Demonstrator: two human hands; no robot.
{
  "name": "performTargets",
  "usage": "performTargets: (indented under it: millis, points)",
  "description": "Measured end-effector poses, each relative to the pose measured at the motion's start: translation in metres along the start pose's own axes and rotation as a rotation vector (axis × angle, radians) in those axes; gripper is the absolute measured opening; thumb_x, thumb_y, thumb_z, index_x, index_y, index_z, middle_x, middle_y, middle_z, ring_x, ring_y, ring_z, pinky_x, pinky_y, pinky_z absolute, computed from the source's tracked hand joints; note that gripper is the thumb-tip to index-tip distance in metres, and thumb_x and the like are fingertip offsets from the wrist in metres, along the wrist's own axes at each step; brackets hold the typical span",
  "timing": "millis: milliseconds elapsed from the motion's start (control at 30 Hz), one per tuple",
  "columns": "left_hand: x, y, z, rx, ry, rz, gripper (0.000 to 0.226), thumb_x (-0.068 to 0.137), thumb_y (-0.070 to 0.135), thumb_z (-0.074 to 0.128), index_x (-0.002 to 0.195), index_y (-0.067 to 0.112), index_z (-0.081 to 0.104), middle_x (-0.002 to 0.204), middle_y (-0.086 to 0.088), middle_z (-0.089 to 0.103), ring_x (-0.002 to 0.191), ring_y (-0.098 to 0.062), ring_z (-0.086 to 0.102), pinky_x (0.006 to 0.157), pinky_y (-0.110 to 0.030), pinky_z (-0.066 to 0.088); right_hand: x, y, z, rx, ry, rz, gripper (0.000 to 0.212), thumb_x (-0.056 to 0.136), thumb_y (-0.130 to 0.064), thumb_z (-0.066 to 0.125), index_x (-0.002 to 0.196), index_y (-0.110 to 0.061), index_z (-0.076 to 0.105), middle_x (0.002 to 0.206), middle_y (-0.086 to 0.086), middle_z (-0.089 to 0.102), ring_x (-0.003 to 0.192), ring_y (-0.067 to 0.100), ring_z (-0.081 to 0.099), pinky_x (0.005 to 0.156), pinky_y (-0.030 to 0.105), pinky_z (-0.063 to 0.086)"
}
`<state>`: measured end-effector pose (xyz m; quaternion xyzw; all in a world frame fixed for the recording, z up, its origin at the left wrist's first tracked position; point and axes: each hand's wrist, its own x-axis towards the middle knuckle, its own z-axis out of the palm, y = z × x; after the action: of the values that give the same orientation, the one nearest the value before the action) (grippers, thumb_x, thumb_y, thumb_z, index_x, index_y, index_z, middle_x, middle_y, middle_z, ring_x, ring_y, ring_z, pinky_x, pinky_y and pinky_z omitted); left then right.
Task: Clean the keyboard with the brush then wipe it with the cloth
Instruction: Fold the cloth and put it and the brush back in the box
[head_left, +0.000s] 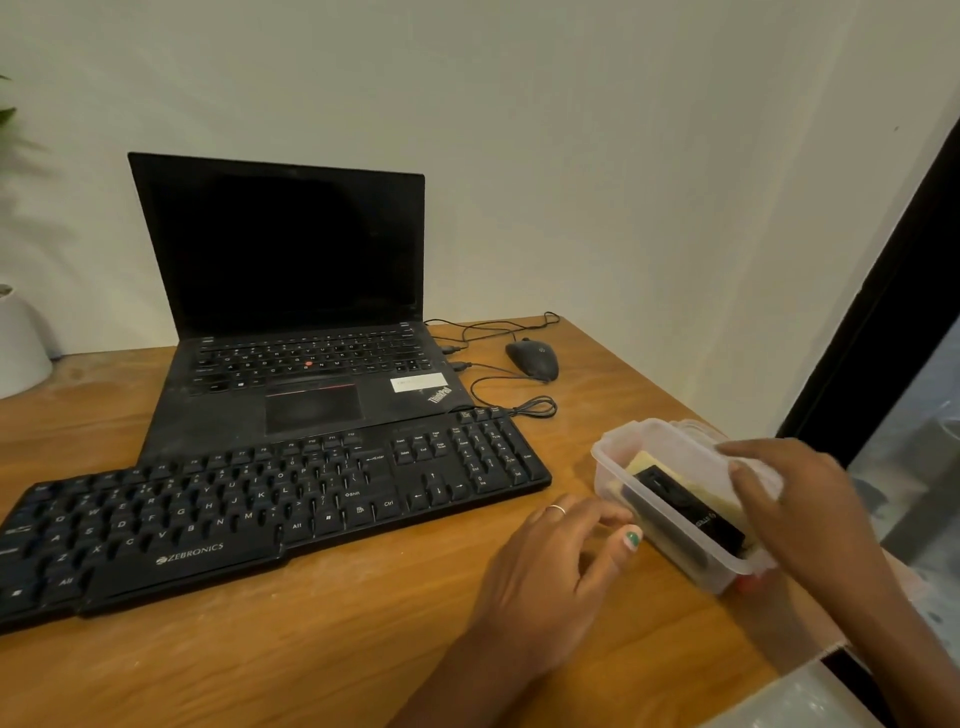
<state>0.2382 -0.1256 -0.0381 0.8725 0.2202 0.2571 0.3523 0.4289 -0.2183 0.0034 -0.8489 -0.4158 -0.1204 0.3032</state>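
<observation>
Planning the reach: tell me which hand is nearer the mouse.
Right. The right hand rests on the plastic container, below the mouse; the left hand lies lower, farther away.

A brown wooden table (363, 649) carries a black keyboard (270, 514) left of the left hand (550, 577), a clear plastic box (675, 519) touching its fingertips, a black laptop (296, 332) and black mouse (532, 358) beyond.

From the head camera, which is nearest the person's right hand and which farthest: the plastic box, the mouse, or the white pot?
1. Plastic box: the right hand is on it.
2. Mouse: further back on the desk.
3. White pot: far left edge.
</observation>
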Motion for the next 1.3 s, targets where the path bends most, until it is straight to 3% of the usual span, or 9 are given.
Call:
performTargets:
  millis: [133,367,500,567,633,833,1000,1133,1300]
  points:
    - [-0.001,0.002,0.001,0.021,-0.02,0.014,0.039,0.097,0.057,0.032,0.128,0.041,0.05,0.123,0.024,0.051,0.111,0.007,0.044,0.088,-0.023,0.042,0.016,0.03,-0.006,-0.185,-0.056,0.13,0.031,0.089,-0.023,0.056,0.119,-0.013,0.059,0.12,0.013,0.06,0.108,0.032,0.053,0.09,0.051,0.047]
    - [-0.002,0.004,0.005,0.073,-0.02,0.071,0.043,0.098,0.054,0.037,0.14,0.044,0.036,0.139,0.026,0.037,0.122,0.009,0.032,0.093,-0.014,0.031,0.021,0.057,-0.003,-0.088,-0.227,0.3,0.053,0.09,-0.03,0.055,0.135,-0.004,0.041,0.134,0.022,0.046,0.119,0.04,0.046,0.097,0.05,0.04]
    - [-0.004,0.007,0.01,0.088,-0.055,0.125,0.054,0.097,0.053,0.04,0.147,0.048,0.02,0.151,0.029,0.017,0.135,0.007,0.019,0.105,-0.02,0.026,0.019,0.101,0.025,-0.201,-0.314,0.212,0.063,0.075,-0.076,0.036,0.108,-0.025,0.052,0.106,0.004,0.061,0.089,0.019,0.058,0.081,0.04,0.051]
    - [-0.003,0.009,0.012,0.1,-0.084,0.138,0.059,0.096,0.055,0.041,0.147,0.053,0.012,0.155,0.03,0.006,0.139,0.004,0.013,0.108,-0.026,0.025,0.021,0.1,0.026,-0.158,-0.3,0.246,0.045,0.085,-0.049,0.052,0.115,-0.016,0.051,0.112,0.011,0.06,0.095,0.026,0.058,0.086,0.045,0.049]
    - [-0.003,0.01,0.014,0.121,-0.111,0.15,0.062,0.095,0.056,0.043,0.146,0.056,0.006,0.155,0.031,-0.004,0.141,0.002,0.011,0.109,-0.028,0.026,0.02,0.077,0.016,-0.132,-0.236,0.319,0.054,0.085,-0.022,0.062,0.132,-0.008,0.04,0.123,0.021,0.054,0.109,0.039,0.052,0.094,0.053,0.043]
    - [-0.001,0.007,0.015,0.161,-0.18,0.145,0.066,0.094,0.06,0.043,0.144,0.06,0.0,0.153,0.033,-0.02,0.145,-0.003,0.004,0.113,-0.034,0.021,0.022,0.074,0.009,0.177,-0.061,0.361,0.065,0.076,-0.012,0.073,0.133,-0.014,0.041,0.126,0.023,0.048,0.107,0.04,0.05,0.086,0.055,0.048]
    - [0.0,0.005,0.015,0.161,-0.218,0.125,0.067,0.094,0.061,0.042,0.144,0.061,-0.004,0.151,0.033,-0.024,0.146,-0.003,-0.003,0.118,-0.039,0.013,0.022,0.058,-0.012,0.47,0.099,0.276,0.049,0.08,-0.007,0.068,0.124,-0.022,0.054,0.115,0.012,0.057,0.1,0.031,0.059,0.075,0.044,0.056]
    - [0.0,0.007,0.015,0.173,-0.235,0.11,0.067,0.095,0.06,0.041,0.143,0.061,-0.006,0.148,0.035,-0.028,0.133,0.006,-0.011,0.114,-0.033,0.001,0.013,0.026,-0.028,0.467,0.072,0.027,0.033,0.079,-0.012,0.068,0.111,-0.016,0.065,0.099,0.004,0.066,0.081,0.01,0.066,0.058,0.01,0.052]
    - [-0.001,0.006,0.016,0.173,-0.237,0.109,0.07,0.095,0.061,0.04,0.144,0.059,-0.01,0.148,0.036,-0.028,0.139,0.004,-0.012,0.112,-0.028,-0.007,-0.012,-0.006,-0.025,0.294,-0.012,-0.311,0.03,0.077,-0.04,0.06,0.103,-0.026,0.065,0.096,-0.013,0.063,0.082,0.001,0.06,0.073,0.002,0.045]
